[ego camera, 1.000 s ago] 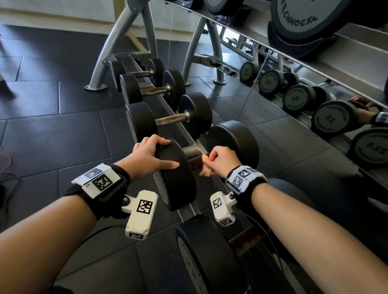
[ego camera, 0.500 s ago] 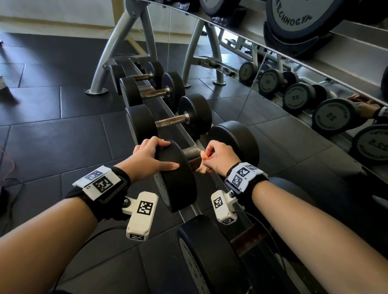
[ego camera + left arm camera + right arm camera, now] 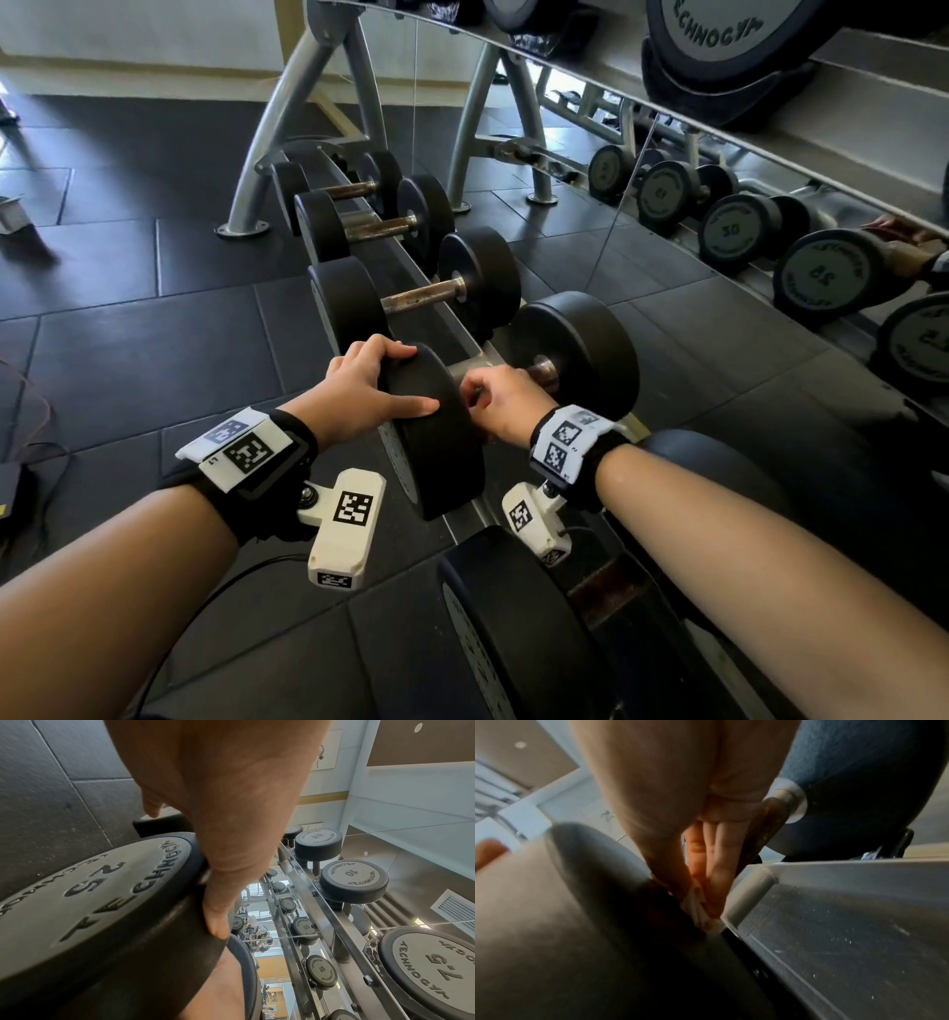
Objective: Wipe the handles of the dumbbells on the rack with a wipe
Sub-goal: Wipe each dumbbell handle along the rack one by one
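On the lower rack (image 3: 464,519), the 25-marked dumbbell (image 3: 431,426) lay across the rails, nearer the person than three smaller dumbbells (image 3: 416,293) farther along the same rack. The left hand (image 3: 359,388) rested over the near head of that dumbbell, fingers curved over its rim and thumb (image 3: 216,914) laid along the edge, steadying it. The right hand (image 3: 500,406) was closed around the handle (image 3: 765,821) between the two heads, with the wipe (image 3: 698,908) pinched between the fingers (image 3: 721,850) and the bar. Only a pale fold of the wipe showed in the right wrist view; in the head view the hand hid it. The handle appeared brown and rust-speckled, likely rough, so the thin, soft wipe could snag or tear under hard pressure. The dumbbell was judged heavy and stiff, and able to roll on the rails; bracing should be applied at the rubber head, not the bar. The wipe should be wrapped around the handle and worked along its length. A mirror (image 3: 770,216) stood beyond the rack.
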{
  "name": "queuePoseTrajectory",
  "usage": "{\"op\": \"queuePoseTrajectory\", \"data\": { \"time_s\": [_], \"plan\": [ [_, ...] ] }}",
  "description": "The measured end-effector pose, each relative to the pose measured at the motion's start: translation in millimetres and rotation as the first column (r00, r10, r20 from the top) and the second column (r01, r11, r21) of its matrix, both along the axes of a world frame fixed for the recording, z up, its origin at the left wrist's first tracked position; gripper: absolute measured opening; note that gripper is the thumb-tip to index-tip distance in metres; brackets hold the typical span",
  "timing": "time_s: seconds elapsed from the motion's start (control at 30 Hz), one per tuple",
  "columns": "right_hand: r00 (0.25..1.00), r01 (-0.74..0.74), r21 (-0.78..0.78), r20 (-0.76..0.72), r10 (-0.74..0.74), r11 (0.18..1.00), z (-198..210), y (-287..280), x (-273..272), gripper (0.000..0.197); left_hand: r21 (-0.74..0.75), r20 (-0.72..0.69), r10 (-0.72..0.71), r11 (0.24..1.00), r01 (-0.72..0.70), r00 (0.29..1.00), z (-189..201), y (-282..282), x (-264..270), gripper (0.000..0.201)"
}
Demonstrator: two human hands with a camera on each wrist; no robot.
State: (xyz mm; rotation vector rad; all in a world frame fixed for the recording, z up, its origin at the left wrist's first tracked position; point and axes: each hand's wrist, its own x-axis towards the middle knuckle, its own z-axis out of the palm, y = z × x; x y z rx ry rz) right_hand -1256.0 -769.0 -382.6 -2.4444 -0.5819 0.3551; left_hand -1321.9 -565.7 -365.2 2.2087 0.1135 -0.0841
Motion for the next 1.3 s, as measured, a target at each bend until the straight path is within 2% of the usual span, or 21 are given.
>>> {"op": "queuePoseTrajectory", "data": {
  "time_s": [0.07, 0.1, 0.2, 0.27, 0.47, 0.57, 0.67, 0.87, 0.97, 1.07, 1.2, 1.3],
  "plan": [
    [1.0, 0.002, -0.02, -0.017, -0.002, 1.0, -2.7, -3.0, 0.2, 0.004, -0.001, 0.002, -0.001, 1.0, 0.001, 1.0, 0.0, 0.3, -0.5, 0.068],
    [1.0, 0.024, -0.019, -0.016, -0.025, 1.0, -0.6, -8.3, 2.6, 0.009, 0.002, 0.0, -0.003, 1.0, 0.003, 1.0, 0.0, 0.5, -0.5, 0.068],
    [0.984, 0.178, 0.024, 0.009, -0.178, 0.984, 8.4, -30.6, 15.0, 0.017, 0.004, -0.009, -0.007, 1.0, 0.007, 1.0, 0.3, 0.6, 0.2, 0.068],
    [0.971, 0.228, 0.014, 0.07, -0.229, 0.973, 10.0, -36.4, 18.8, 0.017, 0.0, -0.012, -0.003, 1.0, 0.003, 1.0, 0.8, 0.8, 0.6, 0.069],
    [0.995, 0.062, -0.038, 0.083, -0.059, 0.997, 1.7, -1.0, 7.8, 0.016, 0.0, -0.013, 0.001, 1.0, -0.001, 1.0, 2.0, -0.2, 0.0, 0.068],
    [0.992, 0.122, -0.013, 0.031, -0.121, 0.992, 9.4, -7.8, 13.6, 0.017, 0.002, -0.02, -0.002, 1.0, 0.002, 1.0, 3.1, -0.7, -0.3, 0.068],
    [0.973, 0.216, -0.007, 0.079, -0.215, 0.976, 14.6, -23.1, 21.9, 0.02, -0.009, -0.028, -0.003, 1.0, 0.003, 1.0, 3.9, -0.8, -0.4, 0.068],
    [0.998, 0.07, -0.021, -0.002, -0.07, 0.997, 8.6, -5.1, 3.8, 0.019, 0.036, -0.055, 0.0, 0.999, 0.002, 0.998, 8.7, -1.1, -0.6, 0.07],
    [0.989, 0.149, -0.016, 0.014, -0.148, 0.989, 16.6, -12.8, 8.3, 0.021, 0.067, -0.057, 0.009, 0.998, -0.005, 0.998, 10.8, -2.1, -0.6, 0.071],
    [0.965, 0.246, -0.034, 0.097, -0.242, 0.969, 22.3, -28.4, 14.3, 0.022, 0.07, -0.059, 0.018, 0.997, -0.014, 0.998, 11.8, -2.1, -1.2, 0.07],
    [0.971, 0.234, 0.034, 0.038, -0.235, 0.972, 13.0, -23.8, 9.1, 0.021, 0.064, -0.052, -0.003, 0.998, 0.006, 0.999, 10.1, -0.6, -1.1, 0.068],
    [0.988, 0.156, 0.068, -0.029, -0.155, 0.985, 9.1, -14.3, 11.0, 0.016, 0.019, 0.017, -0.04, 0.999, 0.04, 0.999, 0.1, 6.1, -2.9, 0.064]
  ]
}}
